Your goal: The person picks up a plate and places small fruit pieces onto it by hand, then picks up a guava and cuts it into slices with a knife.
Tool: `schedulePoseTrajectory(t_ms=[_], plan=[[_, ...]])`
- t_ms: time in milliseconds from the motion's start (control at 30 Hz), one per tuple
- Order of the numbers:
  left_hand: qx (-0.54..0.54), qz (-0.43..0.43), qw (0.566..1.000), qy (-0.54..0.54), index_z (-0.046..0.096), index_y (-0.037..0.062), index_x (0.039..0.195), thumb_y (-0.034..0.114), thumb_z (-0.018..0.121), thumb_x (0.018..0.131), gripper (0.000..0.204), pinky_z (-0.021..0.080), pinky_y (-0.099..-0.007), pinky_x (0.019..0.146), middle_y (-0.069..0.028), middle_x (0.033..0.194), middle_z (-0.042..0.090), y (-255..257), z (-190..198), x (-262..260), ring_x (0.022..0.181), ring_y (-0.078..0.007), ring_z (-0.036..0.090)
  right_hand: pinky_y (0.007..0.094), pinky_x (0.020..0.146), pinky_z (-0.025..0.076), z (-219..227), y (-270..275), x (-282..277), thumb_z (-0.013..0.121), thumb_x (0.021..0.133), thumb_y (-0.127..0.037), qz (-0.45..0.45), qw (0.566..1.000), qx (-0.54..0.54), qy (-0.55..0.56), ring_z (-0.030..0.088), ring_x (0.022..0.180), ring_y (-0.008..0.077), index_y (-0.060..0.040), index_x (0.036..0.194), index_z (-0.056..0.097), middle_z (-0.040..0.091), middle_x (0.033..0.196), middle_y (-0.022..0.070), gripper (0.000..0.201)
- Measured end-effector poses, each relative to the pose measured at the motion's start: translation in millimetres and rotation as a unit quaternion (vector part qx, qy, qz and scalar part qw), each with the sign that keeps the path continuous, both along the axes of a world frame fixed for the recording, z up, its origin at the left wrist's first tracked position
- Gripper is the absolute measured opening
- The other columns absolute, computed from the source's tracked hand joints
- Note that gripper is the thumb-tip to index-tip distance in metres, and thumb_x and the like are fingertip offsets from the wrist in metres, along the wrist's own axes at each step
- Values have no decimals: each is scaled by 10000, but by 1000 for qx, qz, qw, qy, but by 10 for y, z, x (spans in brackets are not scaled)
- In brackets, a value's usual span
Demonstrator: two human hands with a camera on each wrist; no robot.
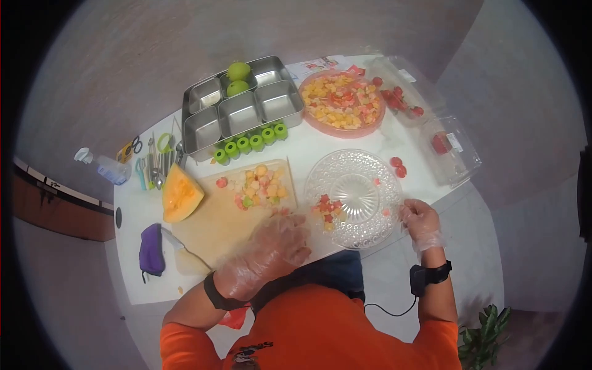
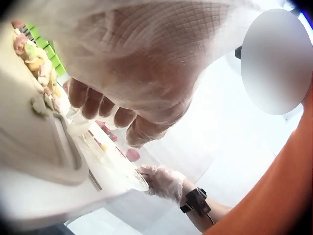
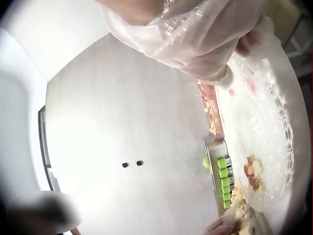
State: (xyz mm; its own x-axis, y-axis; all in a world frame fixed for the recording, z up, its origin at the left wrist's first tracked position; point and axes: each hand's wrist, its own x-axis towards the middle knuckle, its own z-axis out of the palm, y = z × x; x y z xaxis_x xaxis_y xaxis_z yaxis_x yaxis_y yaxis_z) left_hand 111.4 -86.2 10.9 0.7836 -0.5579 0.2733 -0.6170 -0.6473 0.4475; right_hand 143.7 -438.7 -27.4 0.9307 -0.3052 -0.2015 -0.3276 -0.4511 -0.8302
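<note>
A clear patterned glass plate (image 1: 354, 197) lies at the table's front edge, with red star-shaped fruit pieces (image 1: 327, 206) and yellow ones at its left side. My gloved right hand (image 1: 422, 225) pinches the plate's right rim; the right wrist view shows this hand (image 3: 210, 44) over the plate's edge (image 3: 288, 132). Between cutting board (image 1: 216, 231) and plate, my gloved left hand (image 1: 265, 253) hovers with loosely bent fingers, and nothing shows in it. Cut fruit (image 1: 262, 188) is heaped on the board's far part. In the left wrist view, the left fingers (image 2: 102, 105) hang down.
Behind stand a steel tray (image 1: 237, 114) with two green fruits (image 1: 238, 71), several green-topped cutters (image 1: 243, 145) and a pink bowl (image 1: 342, 126) of fruit pieces. Clear boxes (image 1: 453, 151) with strawberries are at right. A melon wedge (image 1: 180, 194), knife (image 1: 176, 240) and purple cloth (image 1: 151, 250) lie left.
</note>
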Motion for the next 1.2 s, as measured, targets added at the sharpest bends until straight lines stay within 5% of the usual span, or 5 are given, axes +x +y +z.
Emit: schedulePoseTrajectory(t_ms=[133, 633, 800, 967, 1200], plan=[[-15, 1, 1000, 21, 635, 73, 788, 189, 721, 761, 147, 520, -468, 798, -174, 1045, 662, -43, -103, -171, 936, -371, 643, 233, 475, 397, 101, 159, -2, 726, 847, -92, -40, 981, 170, 82, 515, 529, 79, 30, 1050, 702, 589, 670, -22, 238], [-43, -2, 999, 22, 639, 92, 849, 152, 778, 734, 190, 498, -434, 759, -100, 1075, 665, 55, -146, -434, 908, -318, 636, 223, 454, 347, 342, 55, -42, 589, 775, -3, -35, 980, 187, -52, 459, 505, 75, -41, 787, 619, 549, 651, -13, 49], [-122, -26, 986, -112, 645, 128, 903, 181, 751, 768, 179, 494, -425, 781, -66, 1126, 634, -90, 202, -335, 931, -285, 625, 219, 475, 345, 839, 245, 197, 580, 783, 0, -15, 985, 140, -97, 457, 526, 60, -46, 786, 613, 534, 664, -36, 57], [-160, -20, 957, -241, 647, 116, 1062, 223, 747, 778, 319, 484, -448, 885, -130, 1204, 601, -125, 540, 349, 1065, -329, 598, 205, 546, 364, 1236, 825, 506, 615, 792, -23, 153, 962, 104, -201, 458, 605, 36, -61, 780, 610, 527, 695, -56, 40], [-98, 110, 934, -327, 640, 86, 1123, 269, 760, 789, 400, 475, -470, 935, -187, 1205, 588, -47, 528, 845, 1135, -375, 565, 216, 569, 377, 1162, 1595, 931, 641, 727, 23, 230, 938, 19, -257, 450, 627, 44, -53, 736, 584, 524, 690, -51, 95]])
